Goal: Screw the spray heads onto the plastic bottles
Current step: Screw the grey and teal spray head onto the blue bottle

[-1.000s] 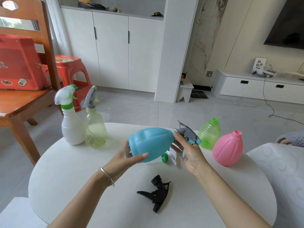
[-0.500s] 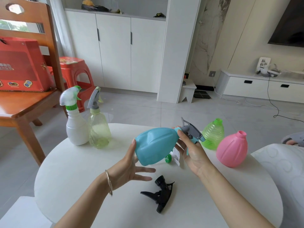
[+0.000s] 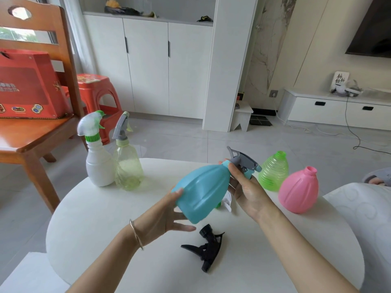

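Observation:
A blue bottle (image 3: 203, 191) is held tilted above the white table (image 3: 101, 218), with a grey spray head (image 3: 243, 161) on its neck. My right hand (image 3: 247, 191) grips the neck just below that head. My left hand (image 3: 167, 216) has its fingers spread, the thumb and fingertips touching the bottle's base. A black spray head (image 3: 208, 248) lies loose on the table in front of me. A white-and-green spray head (image 3: 225, 203) lies half hidden behind the blue bottle. A green bottle (image 3: 274, 171) and a pink bottle (image 3: 299, 190) stand without heads at the right.
A white bottle (image 3: 98, 153) and a clear yellowish bottle (image 3: 127, 163), both with spray heads on, stand at the table's back left. A wooden chair (image 3: 38, 132) with a red box is at the left. A white cushion (image 3: 364, 220) is at the right.
My left hand has let go of its full grip and opened, staying against the bottle's base. The blue bottle has tipped so its neck points higher up to the right.

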Tool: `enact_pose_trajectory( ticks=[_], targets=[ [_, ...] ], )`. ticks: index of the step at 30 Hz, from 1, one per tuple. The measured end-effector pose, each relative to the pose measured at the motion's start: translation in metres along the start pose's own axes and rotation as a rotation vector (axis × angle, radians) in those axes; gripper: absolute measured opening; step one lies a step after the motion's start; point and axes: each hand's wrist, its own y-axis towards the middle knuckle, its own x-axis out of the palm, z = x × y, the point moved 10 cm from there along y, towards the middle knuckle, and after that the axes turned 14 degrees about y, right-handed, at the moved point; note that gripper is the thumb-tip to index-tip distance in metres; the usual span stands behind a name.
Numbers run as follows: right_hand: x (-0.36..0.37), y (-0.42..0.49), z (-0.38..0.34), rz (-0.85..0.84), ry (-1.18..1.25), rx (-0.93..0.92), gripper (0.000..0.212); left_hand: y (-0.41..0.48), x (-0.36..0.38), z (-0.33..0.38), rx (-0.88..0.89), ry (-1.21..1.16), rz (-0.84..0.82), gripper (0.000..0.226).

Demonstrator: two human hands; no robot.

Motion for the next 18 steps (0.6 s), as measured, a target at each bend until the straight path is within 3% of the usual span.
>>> enact_pose_trajectory(
  ticks=[3, 7, 14, 18],
  targets=[
    [0.017, -0.005, 0.015, -0.132, -0.079, 0.104, 0.038, -0.005, 0.012, -0.009, -0.089, -0.048, -0.132, 0.073],
    [0.037, -0.009, 0.029, -0.237, -0.183, 0.166, 0.051, -0.011, 0.012, -0.017, -0.111, 0.059, -0.158, 0.066],
    [0.053, -0.012, 0.027, -0.285, -0.206, 0.123, 0.053, -0.024, 0.003, -0.004, -0.062, 0.204, -0.097, 0.088],
    [0.061, -0.016, 0.034, -0.296, -0.262, 0.156, 0.054, -0.033, -0.006, 0.003, -0.03, 0.279, -0.053, 0.089]
  ],
)
